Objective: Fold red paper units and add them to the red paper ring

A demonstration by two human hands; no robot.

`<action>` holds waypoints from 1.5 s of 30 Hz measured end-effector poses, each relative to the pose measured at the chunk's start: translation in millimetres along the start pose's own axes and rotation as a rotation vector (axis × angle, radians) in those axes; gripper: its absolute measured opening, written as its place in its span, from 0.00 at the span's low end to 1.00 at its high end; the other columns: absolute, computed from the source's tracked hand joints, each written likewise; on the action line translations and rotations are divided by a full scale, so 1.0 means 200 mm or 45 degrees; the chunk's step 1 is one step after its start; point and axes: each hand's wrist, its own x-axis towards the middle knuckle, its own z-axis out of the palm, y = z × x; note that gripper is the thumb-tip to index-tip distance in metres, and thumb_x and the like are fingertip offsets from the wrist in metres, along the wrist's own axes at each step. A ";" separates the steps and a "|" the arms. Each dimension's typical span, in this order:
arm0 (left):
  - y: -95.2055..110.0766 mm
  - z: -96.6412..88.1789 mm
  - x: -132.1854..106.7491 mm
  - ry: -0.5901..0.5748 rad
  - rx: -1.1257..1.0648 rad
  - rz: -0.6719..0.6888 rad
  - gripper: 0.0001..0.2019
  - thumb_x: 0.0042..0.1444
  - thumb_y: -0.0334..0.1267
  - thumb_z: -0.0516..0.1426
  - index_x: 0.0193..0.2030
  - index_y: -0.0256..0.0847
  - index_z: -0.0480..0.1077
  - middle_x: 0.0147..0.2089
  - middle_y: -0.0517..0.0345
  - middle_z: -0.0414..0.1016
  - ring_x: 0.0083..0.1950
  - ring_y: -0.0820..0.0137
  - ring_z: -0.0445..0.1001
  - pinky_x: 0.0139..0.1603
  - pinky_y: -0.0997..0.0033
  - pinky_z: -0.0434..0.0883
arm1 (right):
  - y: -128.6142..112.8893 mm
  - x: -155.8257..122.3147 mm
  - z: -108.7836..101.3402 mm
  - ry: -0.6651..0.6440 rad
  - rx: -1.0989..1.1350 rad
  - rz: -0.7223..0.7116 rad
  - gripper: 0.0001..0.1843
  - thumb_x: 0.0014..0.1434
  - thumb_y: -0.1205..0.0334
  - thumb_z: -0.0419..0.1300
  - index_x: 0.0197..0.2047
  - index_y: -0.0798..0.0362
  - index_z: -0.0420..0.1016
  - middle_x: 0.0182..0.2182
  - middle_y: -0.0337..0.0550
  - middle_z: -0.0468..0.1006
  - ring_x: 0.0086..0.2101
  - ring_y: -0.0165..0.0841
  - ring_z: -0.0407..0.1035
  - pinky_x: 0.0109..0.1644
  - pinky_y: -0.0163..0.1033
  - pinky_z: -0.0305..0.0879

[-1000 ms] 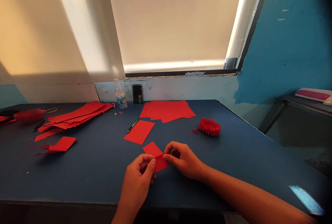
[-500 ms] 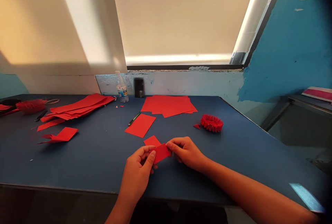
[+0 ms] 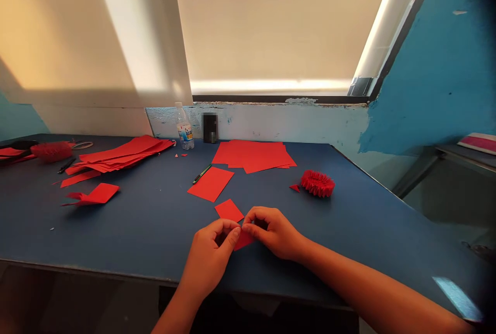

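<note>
The left hand (image 3: pixel 211 256) and right hand (image 3: pixel 271 233) are pinching a small piece of red paper (image 3: pixel 245 241) between their fingertips, just above the blue table (image 3: pixel 127 236). A red square (image 3: pixel 228 210) is lying just beyond them, then a larger red sheet (image 3: pixel 211 184) beside a green pen (image 3: pixel 202 174), with a pile of red sheets (image 3: pixel 251 156) farthest away.

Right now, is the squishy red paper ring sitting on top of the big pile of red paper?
No, the pleated red paper ring lies apart on the blue tabletop, to the right of the stack of red paper sheets.
</note>
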 end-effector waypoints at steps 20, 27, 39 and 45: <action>-0.02 0.01 0.00 -0.003 0.010 -0.079 0.16 0.59 0.51 0.49 0.30 0.40 0.67 0.27 0.60 0.69 0.29 0.70 0.66 0.32 0.73 0.63 | -0.01 0.04 -0.03 0.128 0.120 0.176 0.11 0.60 0.60 0.58 0.27 0.55 0.68 0.25 0.37 0.69 0.27 0.29 0.60 0.32 0.34 0.56; -0.02 0.01 0.01 0.041 -0.042 -0.056 0.16 0.59 0.49 0.50 0.30 0.40 0.68 0.27 0.59 0.71 0.29 0.70 0.67 0.32 0.73 0.64 | 0.00 0.03 -0.03 0.159 0.180 0.128 0.09 0.62 0.59 0.55 0.32 0.54 0.68 0.27 0.37 0.68 0.28 0.29 0.59 0.32 0.34 0.56; -0.04 0.01 0.01 -0.037 -0.301 -0.010 0.29 0.50 0.42 0.62 0.58 0.42 0.62 0.43 0.52 0.73 0.37 0.68 0.72 0.38 0.70 0.70 | 0.01 0.02 -0.02 0.082 0.177 0.102 0.09 0.58 0.62 0.61 0.43 0.53 0.73 0.30 0.38 0.73 0.30 0.30 0.64 0.34 0.34 0.59; -0.02 0.00 0.00 -0.021 -0.198 0.004 0.16 0.53 0.43 0.58 0.48 0.41 0.71 0.35 0.55 0.75 0.34 0.68 0.72 0.36 0.71 0.68 | 0.02 0.02 -0.01 0.048 0.161 0.089 0.12 0.63 0.55 0.57 0.34 0.55 0.71 0.25 0.37 0.69 0.26 0.28 0.61 0.29 0.33 0.57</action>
